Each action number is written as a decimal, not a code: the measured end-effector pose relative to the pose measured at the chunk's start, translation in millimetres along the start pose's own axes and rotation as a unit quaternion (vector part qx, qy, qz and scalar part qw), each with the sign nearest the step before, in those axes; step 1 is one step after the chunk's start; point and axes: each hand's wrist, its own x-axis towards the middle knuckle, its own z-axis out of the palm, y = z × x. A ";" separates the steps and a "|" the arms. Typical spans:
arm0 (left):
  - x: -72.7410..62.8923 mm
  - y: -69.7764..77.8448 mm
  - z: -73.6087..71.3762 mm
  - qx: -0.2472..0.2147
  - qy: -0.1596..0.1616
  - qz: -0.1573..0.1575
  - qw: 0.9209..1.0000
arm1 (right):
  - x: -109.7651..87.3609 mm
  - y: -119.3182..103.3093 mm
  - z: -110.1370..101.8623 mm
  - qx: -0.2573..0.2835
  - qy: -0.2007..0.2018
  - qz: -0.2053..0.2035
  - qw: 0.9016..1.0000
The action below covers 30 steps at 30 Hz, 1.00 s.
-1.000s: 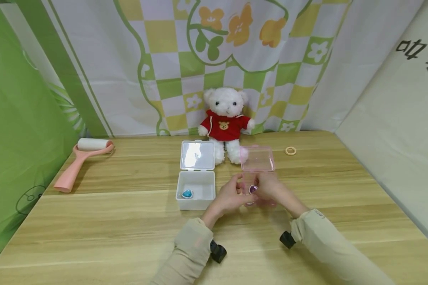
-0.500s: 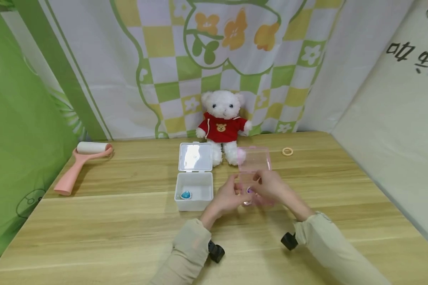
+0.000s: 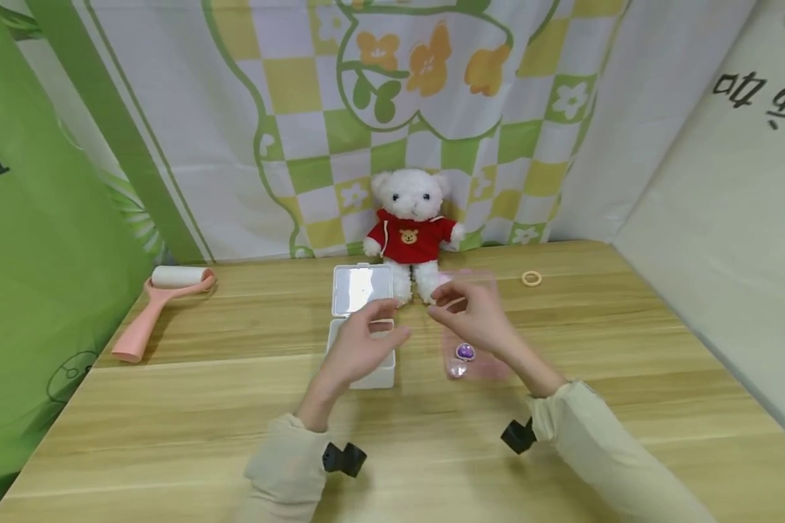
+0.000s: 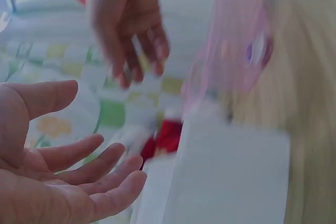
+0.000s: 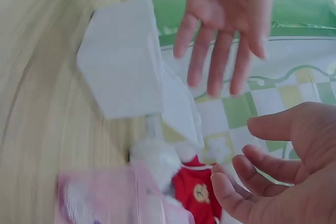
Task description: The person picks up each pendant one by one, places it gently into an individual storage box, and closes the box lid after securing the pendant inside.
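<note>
My left hand (image 3: pixel 360 349) hovers over the white box (image 3: pixel 374 378), its fingers loosely bent with nothing between them. Its open lid (image 3: pixel 362 289) leans back behind it. Over the pink see-through box (image 3: pixel 490 369) hangs my right hand (image 3: pixel 471 314), thumb and fingers apart and holding nothing. Inside the pink box lie a purple heart-shaped gem (image 3: pixel 465 352) and a clear or pale pink gem (image 3: pixel 457 370). The left hand hides the inside of the white box in the head view. Both wrist views show the two hands (image 4: pixel 79 166) raised above the boxes, fingers spread.
A white teddy bear (image 3: pixel 411 196) in a red hoodie sits behind the boxes against the curtain. To the far left lies a pink-handled lint roller (image 3: pixel 153 312). A small wooden ring (image 3: pixel 531 279) lies at the back right of the wooden table (image 3: pixel 222 421).
The purple gem has been let go and now lies in the pink box. My left hand has moved left, over the white box; my right hand has lifted slightly away.
</note>
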 end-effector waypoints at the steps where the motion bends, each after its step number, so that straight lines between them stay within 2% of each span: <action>1: -1.8 -3.0 -11.2 0.004 0.013 -0.004 1.000 | 2.2 -1.4 2.3 0.016 -0.005 0.009 1.000; 4: -5.3 -18.1 -43.6 0.017 0.039 -0.030 0.999 | 7.4 -1.7 9.2 0.054 -0.027 0.044 0.997; 7: -9.1 -38.3 -69.8 0.018 0.042 -0.051 0.998 | 13.2 1.8 16.9 0.098 -0.049 0.071 0.991; 9: -12.5 -52.0 -81.6 0.016 0.031 -0.055 0.998 | 18.2 5.3 23.1 0.124 -0.057 0.087 0.987; 11: -15.3 -65.4 -88.6 0.009 -0.002 -0.059 0.998 | 24.2 8.9 29.8 0.149 -0.064 0.106 0.981; 15: -17.6 -86.9 -94.3 -0.022 -0.099 -0.071 0.992 | 35.6 13.7 41.4 0.182 -0.080 0.145 0.969; 17: -18.1 -93.2 -95.6 -0.039 -0.132 -0.077 0.988 | 40.7 14.4 45.7 0.195 -0.086 0.166 0.963; 20: -18.5 -97.2 -96.4 -0.054 -0.140 -0.078 0.986 | 48.6 14.4 50.9 0.207 -0.090 0.182 0.957; 25: -17.7 -96.6 -95.9 -0.068 -0.145 -0.073 0.984 | 62.3 14.4 56.5 0.211 -0.088 0.178 0.957; 30: -17.5 -94.2 -95.5 -0.079 -0.155 -0.078 0.982 | 72.1 13.1 59.5 0.225 -0.068 0.169 0.957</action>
